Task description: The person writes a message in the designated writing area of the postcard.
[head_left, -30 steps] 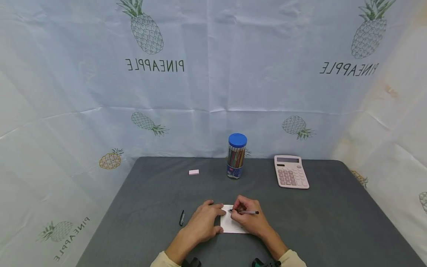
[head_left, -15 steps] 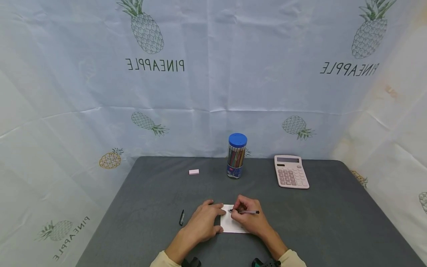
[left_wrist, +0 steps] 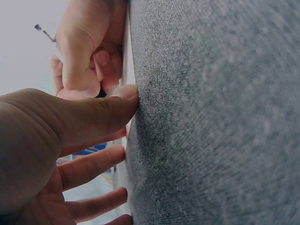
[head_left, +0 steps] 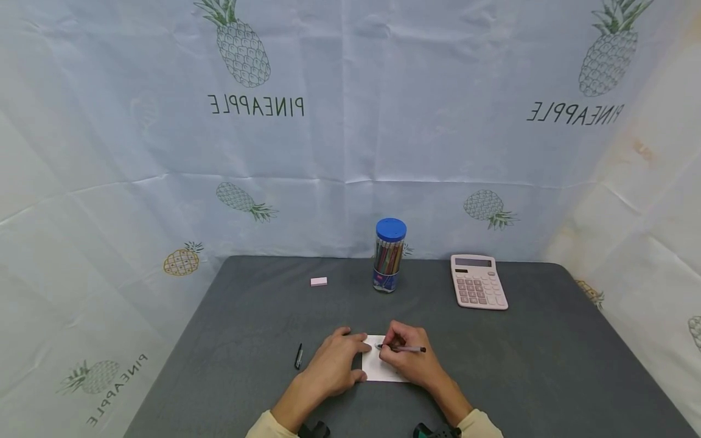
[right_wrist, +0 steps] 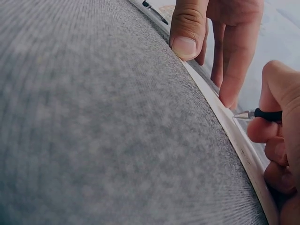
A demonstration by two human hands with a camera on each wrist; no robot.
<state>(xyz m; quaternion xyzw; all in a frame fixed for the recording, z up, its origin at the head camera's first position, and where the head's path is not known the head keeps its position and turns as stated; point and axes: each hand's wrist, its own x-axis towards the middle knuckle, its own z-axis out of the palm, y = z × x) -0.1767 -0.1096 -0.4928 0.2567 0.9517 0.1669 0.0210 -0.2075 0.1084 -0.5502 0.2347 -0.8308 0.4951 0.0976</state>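
A small white sheet of paper point(head_left: 375, 370) lies on the grey table in front of the person. The left hand point(head_left: 333, 364) rests at its left edge, thumb and fingertips pressing the paper down with the fingers spread. In the right hand point(head_left: 414, 360) a pen point(head_left: 408, 348) is pinched between thumb and fingers, tilted low over the sheet. The right wrist view shows its metal tip point(right_wrist: 243, 115) at the paper's surface, beside a left fingertip. Faint marks show on the paper near the right hand. A black pen cap point(head_left: 298, 357) lies left of the left hand.
Behind the hands stands a clear tub of pencils point(head_left: 387, 258) with a blue lid. A pink calculator point(head_left: 477, 283) lies at the back right, and a small pale pink eraser point(head_left: 319, 281) at the back left. A pineapple-print cloth point(head_left: 350, 140) hangs behind the table point(head_left: 526, 353).
Hardly anything differs. The right hand and pen tip shift very slightly over the paper, and the left hand stays in place.
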